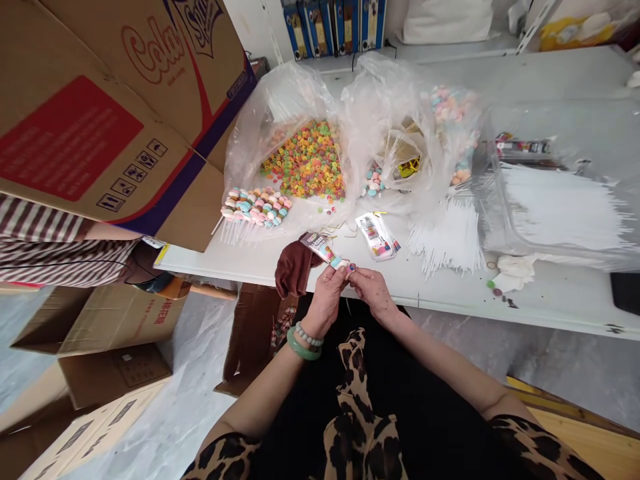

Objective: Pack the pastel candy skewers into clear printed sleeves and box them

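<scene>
Candy packet (323, 249) was pinched at its near end by left hand (327, 293) and right hand (373, 290), near the table (450, 295) edge; brown cloth (291, 270) lay just left of the grip; beyond it, a clear bag (287, 90) held multicoloured ring candies (315, 160); well to its right, a clear tray (565, 259) held white sticks (560, 207).

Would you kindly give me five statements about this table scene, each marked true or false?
1. The left hand and right hand meet at one end of a printed packet. True.
2. The green bangle is on the right wrist. False: the green bangle is on the left wrist.
3. A brown cloth lies left of the hands. True.
4. The white sticks lie left of the colourful rings. False: the white sticks lie right of the colourful rings.
5. Blue binders stand beyond the table. True.
</scene>
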`<state>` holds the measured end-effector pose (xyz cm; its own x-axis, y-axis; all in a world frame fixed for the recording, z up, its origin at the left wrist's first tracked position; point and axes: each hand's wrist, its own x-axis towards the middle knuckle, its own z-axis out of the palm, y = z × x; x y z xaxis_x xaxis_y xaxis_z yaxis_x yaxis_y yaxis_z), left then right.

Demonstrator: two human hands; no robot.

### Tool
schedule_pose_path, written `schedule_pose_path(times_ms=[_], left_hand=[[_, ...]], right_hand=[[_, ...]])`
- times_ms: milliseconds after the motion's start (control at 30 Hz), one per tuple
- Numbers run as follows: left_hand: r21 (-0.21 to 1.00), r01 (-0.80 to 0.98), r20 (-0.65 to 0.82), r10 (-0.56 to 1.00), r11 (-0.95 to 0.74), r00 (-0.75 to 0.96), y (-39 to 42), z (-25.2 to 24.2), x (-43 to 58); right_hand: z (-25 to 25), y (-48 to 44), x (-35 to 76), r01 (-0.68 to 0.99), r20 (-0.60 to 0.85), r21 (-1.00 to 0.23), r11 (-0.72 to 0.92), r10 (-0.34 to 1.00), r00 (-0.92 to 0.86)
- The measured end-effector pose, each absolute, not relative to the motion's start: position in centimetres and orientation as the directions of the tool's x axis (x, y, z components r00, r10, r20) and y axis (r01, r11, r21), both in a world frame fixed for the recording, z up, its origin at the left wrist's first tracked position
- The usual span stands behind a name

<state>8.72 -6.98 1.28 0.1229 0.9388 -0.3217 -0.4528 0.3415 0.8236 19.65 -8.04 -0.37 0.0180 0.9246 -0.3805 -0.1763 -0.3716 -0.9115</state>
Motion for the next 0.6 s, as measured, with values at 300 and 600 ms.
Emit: schedule_pose_path(times_ms=[300, 600], left_hand=[[0.736, -0.562, -0.383, 0.916, 0.378, 0.115, -7.1, 2.7, 8.1], [0.716, -0.621, -0.340, 0.936, 0.318, 0.087, -8.3, 3.0, 9.5]], right_hand=[[0.8, -9.1, 20.1, 0.070, -0.175, -0.982, -0.177, 0.984, 0.034], [1.1, -8.9, 19.1, 0.373, -0.003, -0.925, -0.079, 0.980, 0.200]])
